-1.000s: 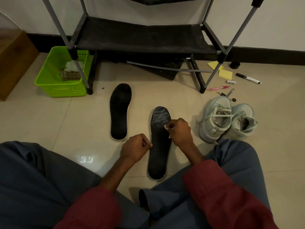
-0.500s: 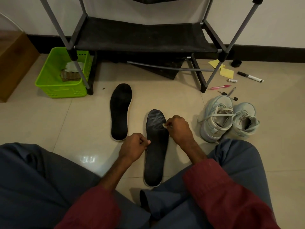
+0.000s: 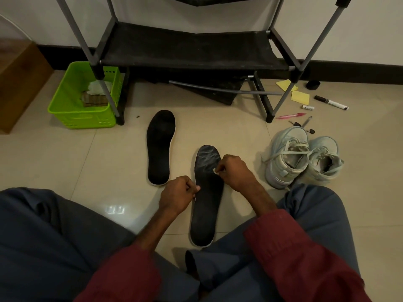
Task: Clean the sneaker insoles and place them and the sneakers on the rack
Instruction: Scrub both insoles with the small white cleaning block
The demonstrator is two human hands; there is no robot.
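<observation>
While both forearms reach forward between the knees, the left hand [image 3: 177,196] curls its fingers to pinch the left edge of the near insole [image 3: 207,212], lying flat on the floor, and the right hand [image 3: 236,171] clutches a small white wipe [image 3: 214,170] against its forefoot. Beyond lie the second insole [image 3: 161,147], the sneakers [image 3: 285,159] rightward, then the rack [image 3: 192,49].

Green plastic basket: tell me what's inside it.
The green plastic basket holds crumpled white material above a folded brownish cloth. The grey rack leg crosses them; whatever lies underneath is covered.
</observation>
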